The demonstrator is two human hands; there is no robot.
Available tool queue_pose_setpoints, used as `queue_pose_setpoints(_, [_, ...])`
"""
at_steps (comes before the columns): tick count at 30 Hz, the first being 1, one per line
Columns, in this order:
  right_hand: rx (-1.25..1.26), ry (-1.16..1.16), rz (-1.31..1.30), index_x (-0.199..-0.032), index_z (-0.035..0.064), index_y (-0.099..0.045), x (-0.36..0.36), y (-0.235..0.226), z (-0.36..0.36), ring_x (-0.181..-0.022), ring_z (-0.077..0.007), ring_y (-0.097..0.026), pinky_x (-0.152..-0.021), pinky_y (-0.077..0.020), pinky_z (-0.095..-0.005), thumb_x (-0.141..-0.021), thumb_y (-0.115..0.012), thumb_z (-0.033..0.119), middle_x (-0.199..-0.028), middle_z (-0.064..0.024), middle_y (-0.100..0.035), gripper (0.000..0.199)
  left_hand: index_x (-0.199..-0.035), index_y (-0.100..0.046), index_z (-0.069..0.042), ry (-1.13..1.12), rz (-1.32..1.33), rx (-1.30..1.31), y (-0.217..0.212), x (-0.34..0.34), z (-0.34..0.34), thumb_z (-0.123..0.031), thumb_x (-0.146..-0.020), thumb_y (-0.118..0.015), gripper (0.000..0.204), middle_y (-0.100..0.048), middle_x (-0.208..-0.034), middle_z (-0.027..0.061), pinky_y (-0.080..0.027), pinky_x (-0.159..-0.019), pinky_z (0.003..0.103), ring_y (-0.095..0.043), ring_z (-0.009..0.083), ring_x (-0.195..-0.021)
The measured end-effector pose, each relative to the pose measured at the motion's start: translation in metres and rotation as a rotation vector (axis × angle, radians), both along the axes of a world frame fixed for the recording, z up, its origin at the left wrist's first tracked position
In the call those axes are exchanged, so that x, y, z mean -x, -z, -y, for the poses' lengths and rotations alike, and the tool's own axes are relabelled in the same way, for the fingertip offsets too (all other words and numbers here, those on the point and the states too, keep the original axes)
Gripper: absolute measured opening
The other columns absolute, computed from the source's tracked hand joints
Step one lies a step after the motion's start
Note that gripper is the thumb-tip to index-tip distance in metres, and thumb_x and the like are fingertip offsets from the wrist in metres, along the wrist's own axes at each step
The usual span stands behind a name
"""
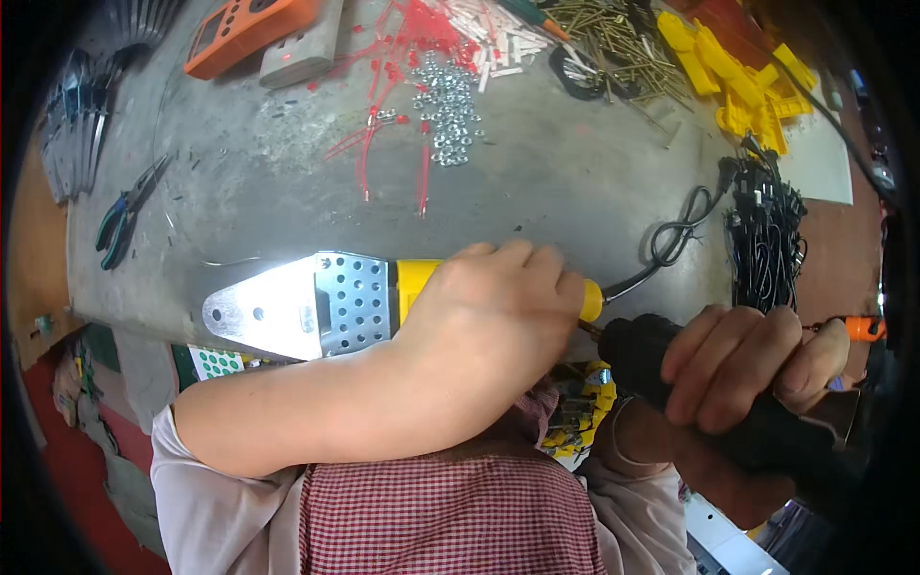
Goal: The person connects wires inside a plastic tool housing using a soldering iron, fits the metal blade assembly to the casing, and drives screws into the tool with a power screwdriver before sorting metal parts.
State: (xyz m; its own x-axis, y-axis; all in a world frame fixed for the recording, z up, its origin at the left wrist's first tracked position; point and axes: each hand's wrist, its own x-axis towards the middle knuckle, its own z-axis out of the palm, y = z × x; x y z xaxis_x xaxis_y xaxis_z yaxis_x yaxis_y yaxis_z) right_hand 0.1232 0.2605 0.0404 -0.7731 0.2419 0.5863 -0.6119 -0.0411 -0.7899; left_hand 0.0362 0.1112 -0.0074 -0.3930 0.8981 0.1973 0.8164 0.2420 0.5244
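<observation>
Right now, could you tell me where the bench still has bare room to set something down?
The widest bare patch of the grey bench lies between the pile of small metal nuts and the coiled black cord. A smaller one sits between the green-handled pliers and the red cable ties. The far edge is crowded: screws, yellow plastic parts.

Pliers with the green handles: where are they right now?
In the head view, the pliers lie on the grey bench's far left, beyond the left hand.
</observation>
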Motion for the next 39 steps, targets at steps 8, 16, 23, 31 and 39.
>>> queue_pose_setpoints(8, [-0.075, -0.096, 0.069, -0.100, 0.0084, -0.039, 0.006, -0.004, 0.003, -0.055, -0.0140, -0.055, -0.057, -0.0476, -0.0271, -0.075, -0.077, 0.040, -0.072, -0.0025, -0.053, 0.055, -0.079, -0.056, -0.007, -0.046, -0.012, -0.014, -0.002, -0.007, 0.002, -0.015, -0.066, -0.062, 0.016, -0.053, -0.078, 0.0038, -0.045, -0.064, 0.030, -0.055, 0.0193, -0.077])
queue_pose_setpoints(16, [-0.018, 0.049, 0.019, -0.109, 0.0038, -0.040, 0.028, -0.005, 0.031, -0.054, -0.0140, -0.052, -0.057, -0.0456, -0.0271, -0.077, -0.074, 0.045, -0.072, -0.0036, -0.052, 0.062, -0.123, -0.060, -0.020, -0.002, -0.238, 0.040, -0.003, -0.032, 0.089, -0.027, -0.082, -0.054, 0.042, -0.054, -0.132, 0.0041, -0.038, -0.098, 0.058, -0.048, 0.0222, -0.127])
queue_pose_setpoints(23, [-0.034, -0.285, 0.098, -0.102, 0.0072, -0.038, 0.080, -0.015, 0.071, -0.052, -0.0135, -0.052, -0.054, -0.0444, -0.0276, -0.076, -0.076, 0.044, -0.073, -0.0031, -0.054, 0.059, -0.114, -0.059, -0.028, 0.047, -0.337, 0.033, 0.016, -0.033, 0.089, -0.035, -0.084, -0.052, 0.031, -0.052, -0.128, -0.0058, -0.040, -0.093, 0.061, -0.043, 0.0158, -0.128])
queue_pose_setpoints(31, [-0.044, -0.306, 0.103, -0.101, 0.0072, -0.039, 0.077, -0.009, 0.071, -0.056, -0.0129, -0.051, -0.056, -0.0435, -0.0267, -0.077, -0.075, 0.047, -0.073, -0.0036, -0.051, 0.059, -0.112, -0.059, -0.026, 0.050, -0.271, -0.130, 0.021, -0.029, 0.091, -0.036, -0.085, -0.051, 0.030, -0.053, -0.128, -0.0033, -0.044, -0.092, 0.055, -0.041, 0.0205, -0.129])
queue_pose_setpoints(39, [0.083, 0.046, 0.269, -0.102, 0.0044, -0.040, 0.076, -0.026, 0.087, -0.058, -0.0122, -0.045, -0.064, -0.0423, -0.0277, -0.078, -0.071, 0.049, -0.074, -0.0039, -0.048, 0.060, -0.119, -0.056, -0.015, -0.083, -0.319, -0.140, 0.029, -0.015, 0.077, -0.025, -0.084, -0.052, 0.036, -0.051, -0.134, 0.0034, -0.038, -0.096, 0.055, -0.039, 0.0214, -0.134])
